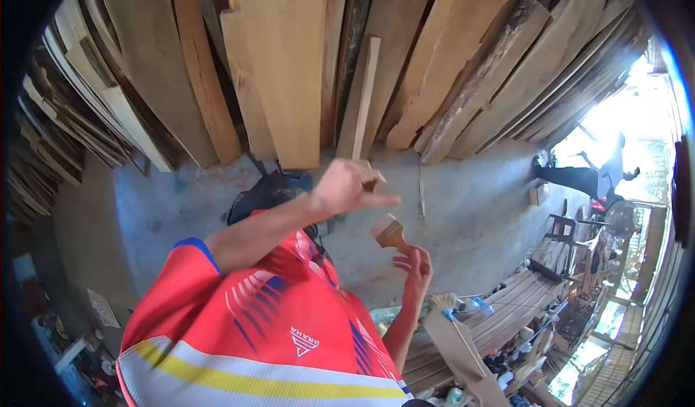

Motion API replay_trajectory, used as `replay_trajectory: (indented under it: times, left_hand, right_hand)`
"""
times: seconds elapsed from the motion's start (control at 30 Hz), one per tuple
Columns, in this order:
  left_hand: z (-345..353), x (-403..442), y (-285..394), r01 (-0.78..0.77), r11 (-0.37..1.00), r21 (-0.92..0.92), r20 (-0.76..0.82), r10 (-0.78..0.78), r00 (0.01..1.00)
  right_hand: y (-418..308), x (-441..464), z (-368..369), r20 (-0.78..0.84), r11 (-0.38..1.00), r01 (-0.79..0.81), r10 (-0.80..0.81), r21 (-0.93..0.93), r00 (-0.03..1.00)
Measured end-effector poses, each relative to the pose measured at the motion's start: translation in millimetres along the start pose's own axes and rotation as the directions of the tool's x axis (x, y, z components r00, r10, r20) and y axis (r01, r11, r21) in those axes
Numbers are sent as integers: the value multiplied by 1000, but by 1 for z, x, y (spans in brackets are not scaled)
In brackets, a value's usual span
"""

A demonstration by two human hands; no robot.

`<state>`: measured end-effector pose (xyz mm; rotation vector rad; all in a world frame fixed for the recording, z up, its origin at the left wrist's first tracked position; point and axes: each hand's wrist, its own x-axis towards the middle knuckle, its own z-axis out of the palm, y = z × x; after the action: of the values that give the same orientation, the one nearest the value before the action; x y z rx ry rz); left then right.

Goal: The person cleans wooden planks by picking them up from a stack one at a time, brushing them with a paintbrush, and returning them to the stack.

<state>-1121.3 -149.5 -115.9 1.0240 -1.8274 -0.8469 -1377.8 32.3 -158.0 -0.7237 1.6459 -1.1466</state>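
My left hand [349,187] is raised in front of my body, its fingers curled and slightly smeared by motion. A long, thin pale wooden strip [367,92] runs up from this hand across the boards; the fingers hide its lower end. Below and to the right, my right hand [418,263] pinches the handle of a flat paintbrush [389,232]. The brush's broad, pale bristle end points up and left towards my left hand, with a gap between them. My red shirt [268,320] fills the lower part of the view.
Tall wooden boards [282,66] lean in a row ahead. A dark object [264,193] lies beyond my left forearm. At lower right are a slatted bench [499,320] and a second brush [443,303]. Another person [586,179] stands by the bright opening, near a fan [624,217].
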Motion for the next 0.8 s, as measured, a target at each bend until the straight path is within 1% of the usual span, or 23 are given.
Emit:
replay_trajectory:
  times: [0.03, 0.07, 0.1, 0.13, 0.17, 0.2, 0.23, 0.27, 0.37, 0.43, 0.47, 0.5, 0.53, 0.6, 0.63, 0.7, 0.73, 0.77, 0.8]
  left_hand:
    - [12, 7, -1, 38, 999, 6, -34, -37, 999]
    - [20, 13, -2, 75, 997, 15, -64, -74, 995]
    - [22, 21, 1, 180, 983, -34, -19, -180, 983]
    - [29, 32, 0, 182, 980, -76, -96, -189, 977]
    - [38, 43, -4, 178, 977, -120, -168, -197, 966]
    - [50, 51, -11, 175, 970, -169, -235, -212, 949]
    - [61, 61, -38, 220, 973, -64, -229, -229, 946]
    - [69, 74, -51, 241, 968, -68, -256, -250, 934]
    - [87, 119, -76, 317, 945, -74, -317, -324, 891]
    - [96, 154, -95, 380, 923, -65, -325, -380, 866]
    - [102, 171, -107, 387, 919, -78, -356, -388, 850]
    - [103, 181, -118, 386, 917, -99, -375, -393, 839]
    - [121, 197, -129, 386, 912, -134, -378, -408, 831]
    - [139, 225, -162, 426, 905, 12, -375, -391, 841]
    - [140, 236, -162, 500, 863, 77, -336, -449, 828]
    - [156, 255, -189, 469, 879, 82, -372, -410, 833]
    - [161, 267, -198, 450, 889, 88, -396, -384, 834]
    - [163, 277, -212, 453, 884, 114, -358, -388, 849]
    - [169, 283, -224, 447, 888, 108, -356, -385, 851]
  right_hand:
    - [-7, 9, -25, -15, 1000, -1, 1, 28, 1000]
    - [-7, 15, -51, -58, 1000, 3, -4, -17, 998]
    - [-4, 25, -77, -96, 998, 12, -18, -58, 995]
    - [0, 39, -99, -135, 995, 29, -42, -93, 990]
    - [9, 50, -120, -169, 994, 59, -73, -88, 983]
    - [4, 56, -123, -213, 997, 59, -69, -52, 975]
    - [-2, 58, -128, -257, 998, 56, -60, -22, 965]
    - [-6, 60, -130, -301, 999, 54, -50, 4, 952]
    - [-2, 74, -128, -295, 999, 35, -29, 14, 955]
    - [4, 85, -123, -220, 1000, 20, -21, -8, 975]
    - [6, 88, -120, -191, 1000, 11, -15, -20, 981]
    - [5, 83, -111, -210, 999, 3, -11, -41, 978]
    - [7, 82, -110, -240, 1000, -13, 15, 9, 971]
    - [3, 100, -105, -274, 997, -9, 31, 83, 961]
    - [0, 105, -100, -306, 997, -29, 52, 78, 951]
    - [3, 107, -90, -354, 993, -76, 102, 86, 930]
    - [1, 115, -87, -345, 994, -73, 97, 82, 934]
    - [-2, 121, -84, -339, 994, -78, 99, 74, 936]
    - [-3, 122, -81, -334, 993, -101, 116, 62, 935]
